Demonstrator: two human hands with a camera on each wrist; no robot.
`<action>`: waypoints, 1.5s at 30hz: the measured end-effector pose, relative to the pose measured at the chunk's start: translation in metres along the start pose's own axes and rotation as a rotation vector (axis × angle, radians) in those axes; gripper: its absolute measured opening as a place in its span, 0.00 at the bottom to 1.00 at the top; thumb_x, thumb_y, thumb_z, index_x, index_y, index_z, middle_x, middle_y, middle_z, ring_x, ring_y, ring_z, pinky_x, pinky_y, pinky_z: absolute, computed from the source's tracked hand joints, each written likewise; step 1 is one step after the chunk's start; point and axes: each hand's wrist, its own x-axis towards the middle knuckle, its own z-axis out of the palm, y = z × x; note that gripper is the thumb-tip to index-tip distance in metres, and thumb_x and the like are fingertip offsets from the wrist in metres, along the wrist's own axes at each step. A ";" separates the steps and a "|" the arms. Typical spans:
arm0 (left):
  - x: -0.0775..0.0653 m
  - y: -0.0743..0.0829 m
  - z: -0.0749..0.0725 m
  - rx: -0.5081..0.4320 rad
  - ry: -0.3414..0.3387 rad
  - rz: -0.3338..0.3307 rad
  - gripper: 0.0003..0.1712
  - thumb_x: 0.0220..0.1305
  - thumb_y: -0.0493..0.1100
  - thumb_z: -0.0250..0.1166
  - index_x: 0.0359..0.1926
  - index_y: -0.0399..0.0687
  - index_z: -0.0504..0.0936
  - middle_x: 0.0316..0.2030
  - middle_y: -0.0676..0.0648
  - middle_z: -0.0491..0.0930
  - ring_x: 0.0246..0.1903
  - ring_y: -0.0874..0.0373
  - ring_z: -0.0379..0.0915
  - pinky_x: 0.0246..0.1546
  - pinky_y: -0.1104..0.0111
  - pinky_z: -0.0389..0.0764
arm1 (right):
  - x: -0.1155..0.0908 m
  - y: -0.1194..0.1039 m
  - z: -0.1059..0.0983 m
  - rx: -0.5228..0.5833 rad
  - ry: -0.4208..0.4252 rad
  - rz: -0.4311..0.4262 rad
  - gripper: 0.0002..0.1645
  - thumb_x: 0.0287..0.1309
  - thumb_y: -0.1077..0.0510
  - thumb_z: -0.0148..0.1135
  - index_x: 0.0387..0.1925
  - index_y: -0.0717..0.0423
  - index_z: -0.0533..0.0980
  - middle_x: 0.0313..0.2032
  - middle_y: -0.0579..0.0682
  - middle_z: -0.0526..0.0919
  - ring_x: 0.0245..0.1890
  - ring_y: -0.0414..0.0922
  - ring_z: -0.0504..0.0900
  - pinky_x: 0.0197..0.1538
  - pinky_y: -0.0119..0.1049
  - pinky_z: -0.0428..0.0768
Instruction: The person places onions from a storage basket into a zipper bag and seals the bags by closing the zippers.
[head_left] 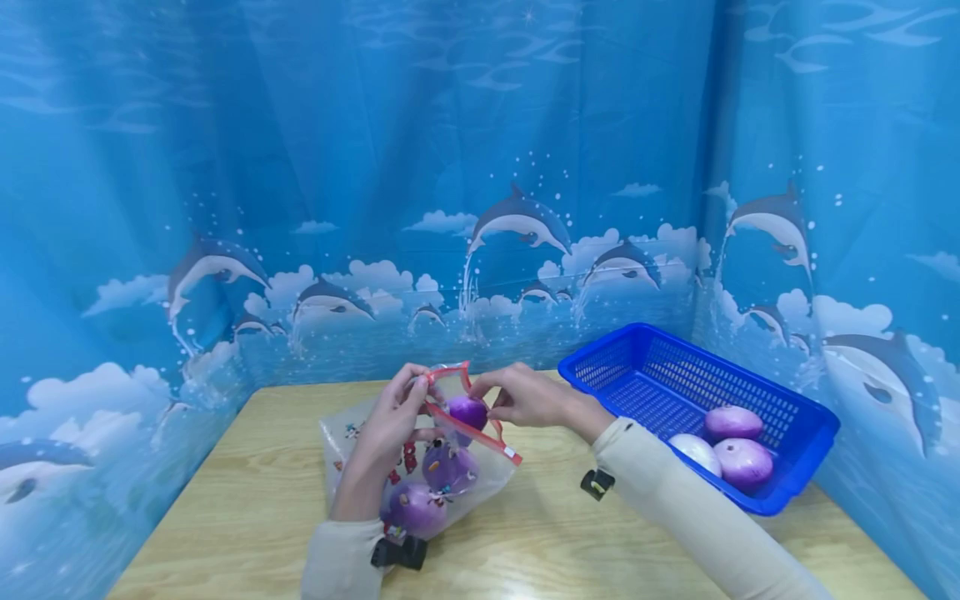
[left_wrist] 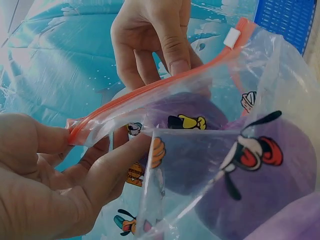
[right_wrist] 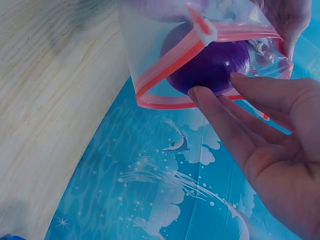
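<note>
A clear zip bag (head_left: 348, 437) printed with cartoon figures lies on the table, its red-edged mouth spread apart. Several purple onions (head_left: 420, 510) show through its plastic. My left hand (head_left: 386, 429) pinches the zip edge (left_wrist: 75, 131) between thumb and fingers, with other fingers against the plastic below. At the mouth, my right hand (head_left: 525, 396) holds a dark purple onion (right_wrist: 207, 65) by its near end with thumb and fingertips. This onion sits inside the red rim, partly covered by the strip. A white slider (left_wrist: 232, 37) is at one end of the zip.
On the right of the wooden table (head_left: 247, 467) stands a blue perforated basket (head_left: 637, 392). Two pinkish-purple onions (head_left: 742, 463) and a whitish onion (head_left: 696, 454) lie at its near end. A dolphin-print curtain (head_left: 420, 167) hangs behind and at both sides.
</note>
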 end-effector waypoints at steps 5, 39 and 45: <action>0.000 0.000 0.000 -0.014 -0.013 0.006 0.11 0.84 0.45 0.43 0.49 0.46 0.71 0.42 0.45 0.78 0.37 0.53 0.81 0.42 0.53 0.92 | 0.001 -0.001 0.002 0.018 -0.015 -0.008 0.21 0.66 0.71 0.61 0.59 0.62 0.79 0.58 0.62 0.84 0.48 0.53 0.91 0.49 0.27 0.88; 0.001 0.001 -0.005 -0.044 -0.071 0.025 0.12 0.84 0.45 0.43 0.51 0.44 0.70 0.39 0.49 0.77 0.41 0.52 0.81 0.44 0.53 0.92 | -0.003 0.001 0.007 0.136 0.003 0.032 0.20 0.66 0.72 0.61 0.58 0.63 0.80 0.57 0.62 0.85 0.53 0.53 0.89 0.52 0.29 0.88; 0.000 0.001 -0.005 -0.056 -0.076 0.031 0.12 0.84 0.44 0.43 0.52 0.42 0.70 0.38 0.50 0.77 0.39 0.54 0.83 0.43 0.53 0.92 | -0.002 0.004 0.010 0.103 -0.065 -0.033 0.21 0.68 0.72 0.57 0.61 0.65 0.78 0.58 0.62 0.85 0.54 0.52 0.88 0.55 0.28 0.87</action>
